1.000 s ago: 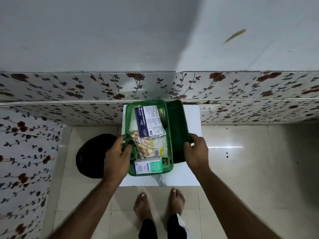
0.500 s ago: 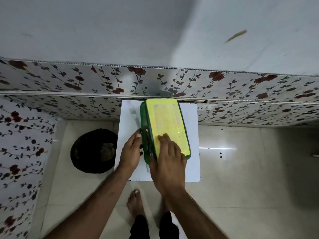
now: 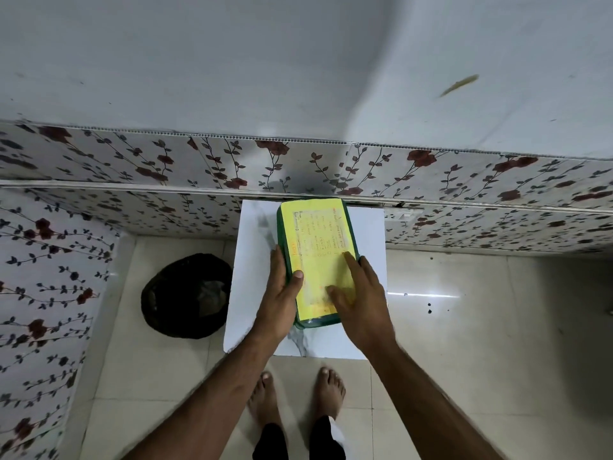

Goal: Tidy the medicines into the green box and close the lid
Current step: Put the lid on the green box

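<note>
green box (image 3: 315, 322) lying closed on a small white tabletop (image 3: 255, 260), yellow-papered lid (image 3: 318, 247) down, left hand (image 3: 282, 293) clasping its left edge with thumb on top, right hand (image 3: 356, 293) flat on the lid, fingers (image 3: 348, 260) spread, black bin (image 3: 185, 295) on the floor beside

The lid (image 3: 316, 257) of the green box (image 3: 315, 322), open at 3 o'clock one second ago, now lies flat and fully down. The medicines are covered. The right hand (image 3: 360, 293) has shifted from mid-lid to the 4 o'clock edge. The left hand (image 3: 280, 293) now grips the 9 o'clock side, thumb on the lid.
</note>
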